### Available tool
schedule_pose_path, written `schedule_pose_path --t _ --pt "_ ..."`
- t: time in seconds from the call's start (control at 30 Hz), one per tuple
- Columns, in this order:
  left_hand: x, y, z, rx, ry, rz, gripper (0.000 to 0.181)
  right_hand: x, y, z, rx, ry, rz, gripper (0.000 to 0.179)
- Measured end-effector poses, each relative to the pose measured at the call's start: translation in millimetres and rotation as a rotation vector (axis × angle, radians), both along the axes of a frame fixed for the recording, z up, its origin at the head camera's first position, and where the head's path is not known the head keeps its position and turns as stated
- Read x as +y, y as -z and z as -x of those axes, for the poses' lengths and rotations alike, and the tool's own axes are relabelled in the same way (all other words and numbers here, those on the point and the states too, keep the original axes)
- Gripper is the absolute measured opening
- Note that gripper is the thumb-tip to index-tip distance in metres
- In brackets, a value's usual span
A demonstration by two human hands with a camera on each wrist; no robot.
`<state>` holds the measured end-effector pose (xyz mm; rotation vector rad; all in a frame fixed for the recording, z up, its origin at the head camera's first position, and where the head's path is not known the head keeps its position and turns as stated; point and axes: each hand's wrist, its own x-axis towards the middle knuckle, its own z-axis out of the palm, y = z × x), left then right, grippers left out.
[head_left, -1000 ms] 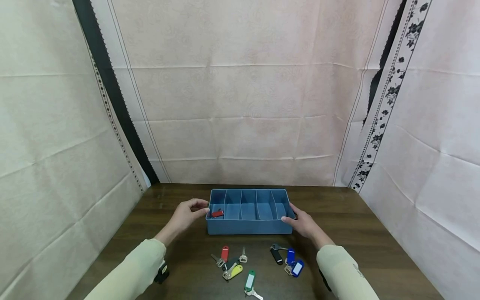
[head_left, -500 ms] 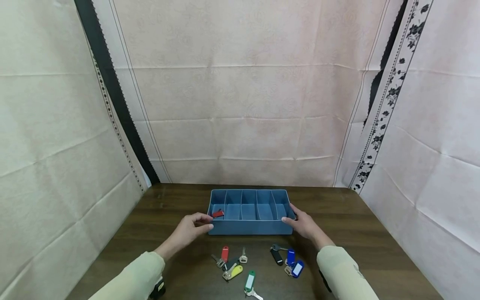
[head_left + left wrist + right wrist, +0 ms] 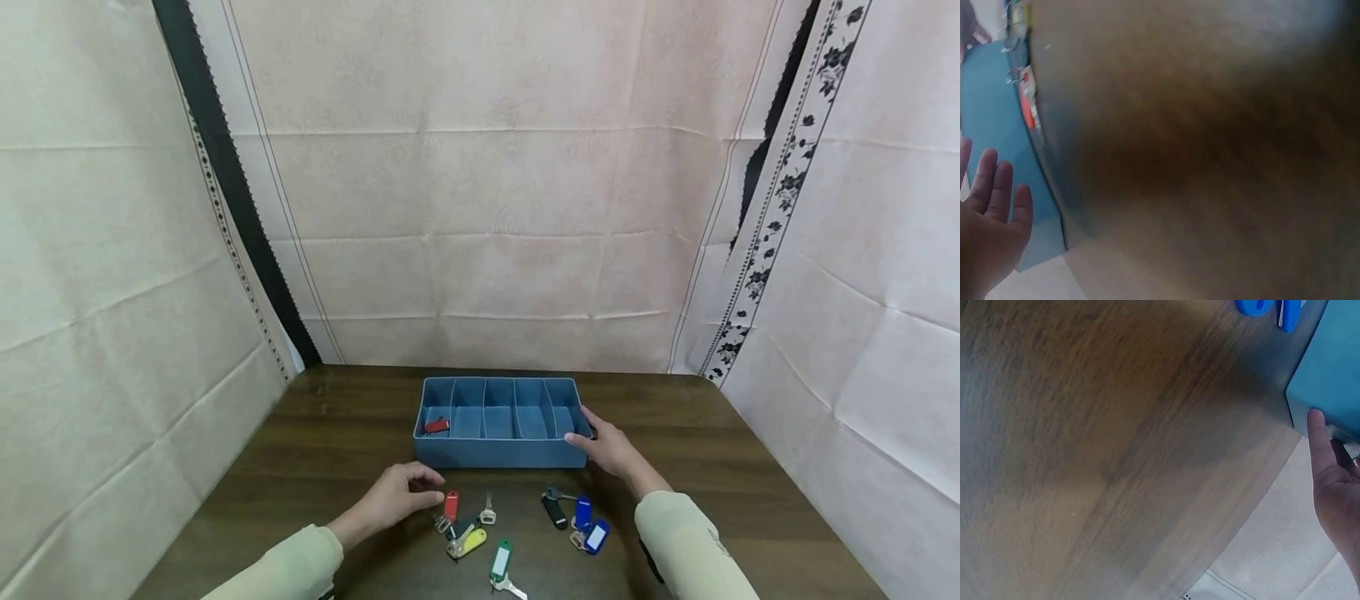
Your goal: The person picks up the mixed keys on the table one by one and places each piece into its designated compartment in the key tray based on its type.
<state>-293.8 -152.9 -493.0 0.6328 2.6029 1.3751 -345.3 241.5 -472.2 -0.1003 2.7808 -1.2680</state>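
Observation:
A blue box (image 3: 498, 454) with several compartments in a row stands on the table, a red key tag (image 3: 437, 426) lying in its leftmost one. My right hand (image 3: 611, 450) grips the box's right end, thumb at the front corner and fingers along the side. In the right wrist view the thumb (image 3: 1317, 437) lies against the blue wall. My left hand (image 3: 397, 500) hovers in front of the box with fingers loosely bent and nothing held. Its fingertips are close beside another red key tag (image 3: 451, 505), which lies with its key among a dark tag and a yellow key tag (image 3: 474, 542).
A loose-looking key (image 3: 488, 511) lies right of the red tag. Nearer me is a green key tag (image 3: 501, 561) with its key. On the right lie a black key tag (image 3: 555, 512) and two blue ones (image 3: 596, 537). Cloth panels (image 3: 480, 250) surround the wooden table (image 3: 675, 467).
My left hand has come away from the box's left end and moved down toward me, to the red key tag on the table. The right hand stays on the box.

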Motion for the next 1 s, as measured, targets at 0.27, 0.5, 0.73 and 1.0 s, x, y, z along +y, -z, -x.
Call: schedule_pose_path --t 0.27,0.5,0.73,1.0 --pt "8.0 12.7 -3.7 0.005 0.081 0.042 0.016 -1.0 -1.0 0.6 0.011 -0.004 0.003 0.091" --pt "12.5 18.1 -4.6 0.062 0.114 0.103 0.008 1.3 1.0 0.0 0.007 0.006 -0.006 0.093" --pt "15.2 23.9 -2.9 0.167 0.145 0.159 0.006 0.2 4.5 -1.0 0.011 0.01 -0.01 0.09" --pt "15.0 21.3 -3.4 0.209 0.148 0.207 0.005 -1.7 4.0 1.3 0.012 0.01 -0.016 0.093"
